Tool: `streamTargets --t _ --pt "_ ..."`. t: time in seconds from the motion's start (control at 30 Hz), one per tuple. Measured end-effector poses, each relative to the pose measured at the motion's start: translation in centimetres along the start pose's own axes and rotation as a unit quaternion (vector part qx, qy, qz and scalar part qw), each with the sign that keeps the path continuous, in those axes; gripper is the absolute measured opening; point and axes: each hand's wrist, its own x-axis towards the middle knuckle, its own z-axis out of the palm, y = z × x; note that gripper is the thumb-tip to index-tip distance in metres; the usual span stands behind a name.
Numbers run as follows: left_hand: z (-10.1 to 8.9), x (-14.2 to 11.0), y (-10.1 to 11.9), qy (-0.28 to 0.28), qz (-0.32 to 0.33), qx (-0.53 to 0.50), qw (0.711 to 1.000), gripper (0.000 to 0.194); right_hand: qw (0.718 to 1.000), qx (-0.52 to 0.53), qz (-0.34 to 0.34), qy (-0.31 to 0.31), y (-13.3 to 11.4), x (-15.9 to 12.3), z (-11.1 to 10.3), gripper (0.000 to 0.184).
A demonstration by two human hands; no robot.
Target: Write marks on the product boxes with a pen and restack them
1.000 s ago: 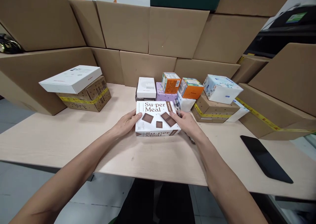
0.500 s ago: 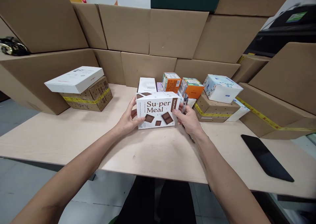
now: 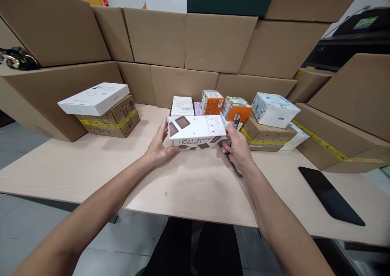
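Observation:
A white "Su-per Meal" box (image 3: 195, 129) with pictures of brown squares is held just above the table in front of me. It is tipped so that its top face and lettered front both show. My left hand (image 3: 160, 146) grips its left end, thumb on the front and fingers behind. At the right end is my right hand (image 3: 237, 146), its fingertips against or very close to the box. Those fingers are curled round a slim dark pen-like tool (image 3: 237, 119); its exact kind is unclear, and the hand covers its middle.
Behind are a white box (image 3: 182, 105), two orange boxes (image 3: 210, 102), and a blue-white box (image 3: 272, 110) on a brown carton (image 3: 263, 134). Left, a flat white box (image 3: 96, 99) tops another taped carton (image 3: 111, 119). A black phone-like slab (image 3: 330, 195) lies right. Large cardboard boxes (image 3: 155, 36) wall the table.
The white box has tilted, its top turning toward me and its front foreshortening. My right hand has shifted slightly right with the dark tool.

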Motion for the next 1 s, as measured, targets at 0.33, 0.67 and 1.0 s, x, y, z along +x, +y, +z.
streamTargets --t 0.33,0.67,1.0 --pt "0.0 -1.1 1.6 0.054 -0.047 0.111 0.991 0.085 0.995 -0.08 -0.065 0.002 0.7 0.4 -0.5 0.048" --pt "-0.2 -0.3 4.7 0.099 -0.337 -0.324 0.879 0.046 0.962 -0.267 0.007 0.057 0.1 0.5 -1.4 0.049" --pt "-0.2 -1.8 4.6 0.086 -0.166 0.011 0.982 0.035 0.931 -0.364 0.017 -0.008 -1.3 -0.4 -1.2 0.045"
